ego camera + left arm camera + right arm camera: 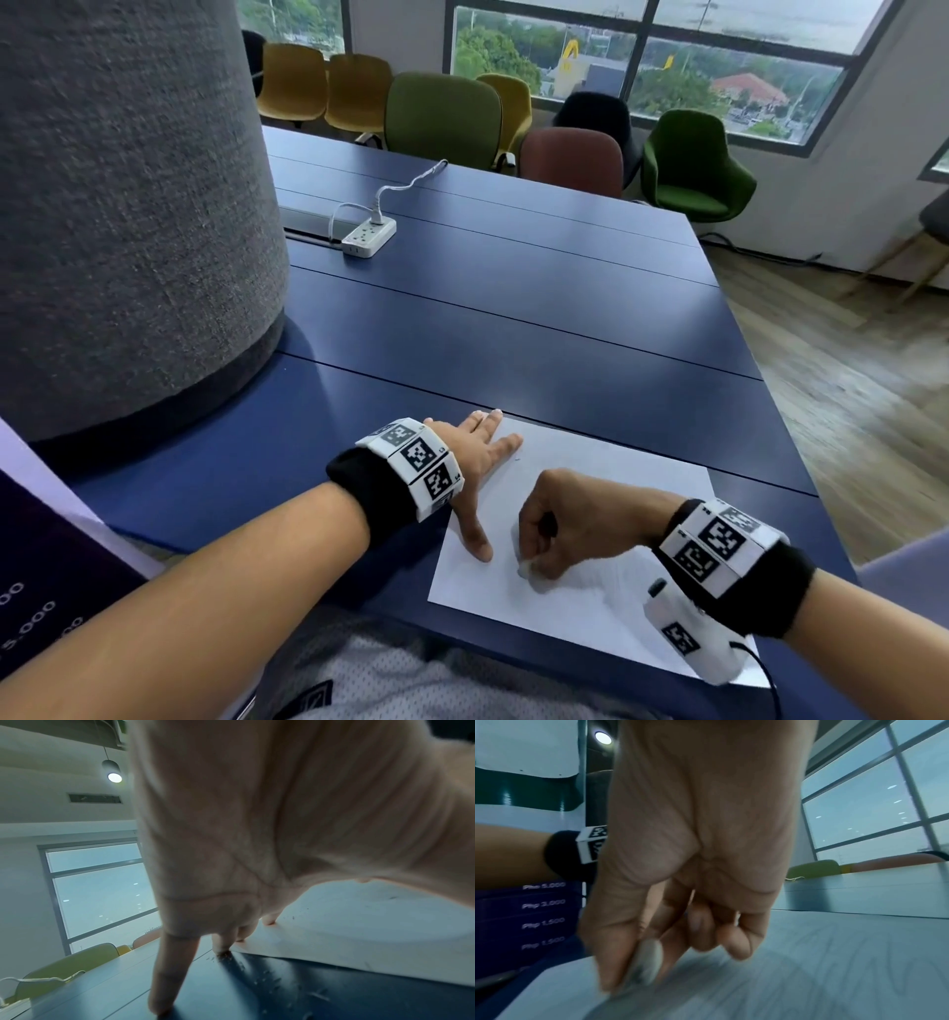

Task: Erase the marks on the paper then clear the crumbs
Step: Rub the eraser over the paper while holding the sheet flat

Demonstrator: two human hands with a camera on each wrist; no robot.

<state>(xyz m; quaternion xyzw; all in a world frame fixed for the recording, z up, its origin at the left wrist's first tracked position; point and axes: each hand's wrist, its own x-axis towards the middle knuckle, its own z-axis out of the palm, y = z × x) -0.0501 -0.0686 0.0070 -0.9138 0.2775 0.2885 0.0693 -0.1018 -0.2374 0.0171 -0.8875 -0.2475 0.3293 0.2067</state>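
Note:
A white sheet of paper (606, 519) lies on the dark blue table (513, 334) in front of me. My left hand (477, 462) is spread flat, fingers straight, pressing the sheet's left edge, with some fingertips on the table beside it. My right hand (565, 524) is curled and pinches a small white eraser (647, 965) between thumb and fingers, its tip down on the paper (808, 973). Faint pencil lines show on the sheet in the blurred right wrist view. Eraser crumbs (272, 981) lie scattered on the table beside the paper's edge (359, 953).
A large grey fabric-covered column (128, 205) stands on the left. A white power strip (368, 236) with its cable lies further back on the table. Several coloured chairs (441, 118) line the far edge below the windows. A purple printed board (36, 591) leans at my left.

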